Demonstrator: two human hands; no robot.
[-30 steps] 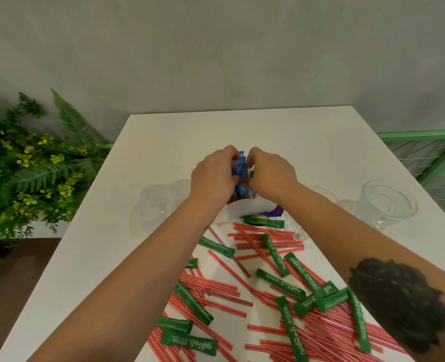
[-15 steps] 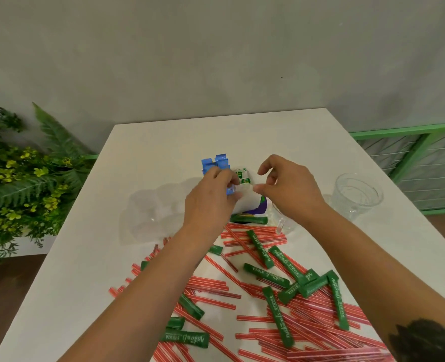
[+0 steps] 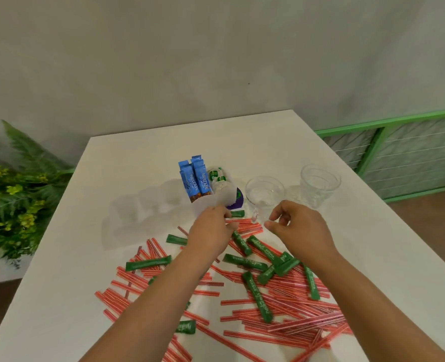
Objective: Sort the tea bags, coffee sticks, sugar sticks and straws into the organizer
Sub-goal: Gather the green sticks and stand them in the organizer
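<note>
Looking down from the head camera at a white table (image 3: 127, 296) strewn with red-striped straws (image 3: 281, 304) and green sugar sticks (image 3: 148, 263). Standing upright at the far end of the spread, blue Nescafe coffee sticks (image 3: 195, 180) in a translucent white organizer (image 3: 216, 202), with green-tagged tea bags (image 3: 217, 177) in the compartment just to their right. Just right of that, two clear glass cups (image 3: 264, 194), side by side and empty-looking. Left hand (image 3: 211, 232) hovering low at the organizer's near edge, fingers curled in, thumb and fingertips pinched close at a red straw — actual grip hard to confirm. Right hand (image 3: 298, 231) beside it, just in front of the nearer cup, fingers loosely curled, half open, holding nothing visible. Off the table's left edge, leafy green plants with yellow blooms (image 3: 10, 205); off to the right, a green-framed rail (image 3: 388, 152).
</note>
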